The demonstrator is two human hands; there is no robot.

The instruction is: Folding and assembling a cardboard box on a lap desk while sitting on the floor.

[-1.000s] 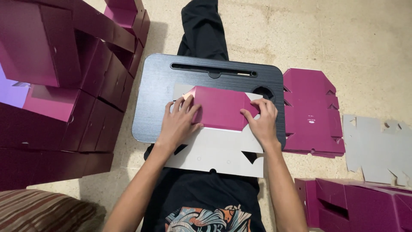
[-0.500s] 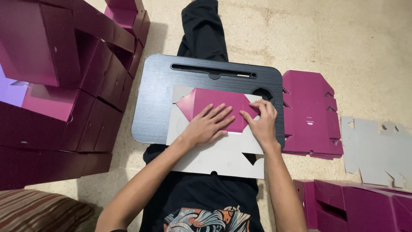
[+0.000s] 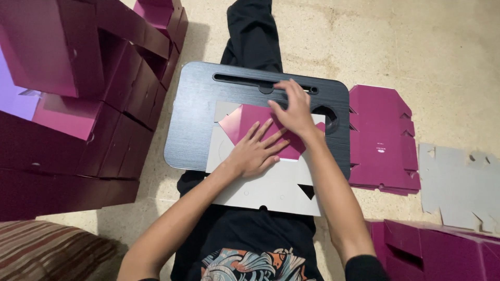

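Head view: the person sits on the floor (image 3: 427,47) with a dark lap tray (image 3: 198,119) across the legs, serving as the surface. On it lies a flat cardboard box blank (image 3: 271,182), grey side up, its near edge hanging past the tray toward the person's body. A magenta flap (image 3: 245,122) of the blank is folded over onto the grey face, lying in the far half of the blank.

The left hand (image 3: 255,151) lies flat with fingers spread, palm pressing down on the magenta flap; it grips nothing. The right hand (image 3: 294,109) reaches across to the far edge of the flap, fingers bent and pressing down there, near the tray's long slot (image 3: 234,79); whether it pinches the edge or only presses cannot be told. The two hands sit just beside each other, the right one farther away and slightly right of the left.

To the left stands a stack of assembled magenta boxes (image 3: 78,104). On the floor right of the tray lies a pile of flat magenta blanks (image 3: 380,140), and farther right a flat grey blank (image 3: 458,182). More magenta boxes (image 3: 442,250) sit at the near right. A striped cushion (image 3: 47,250) shows at the near left corner.
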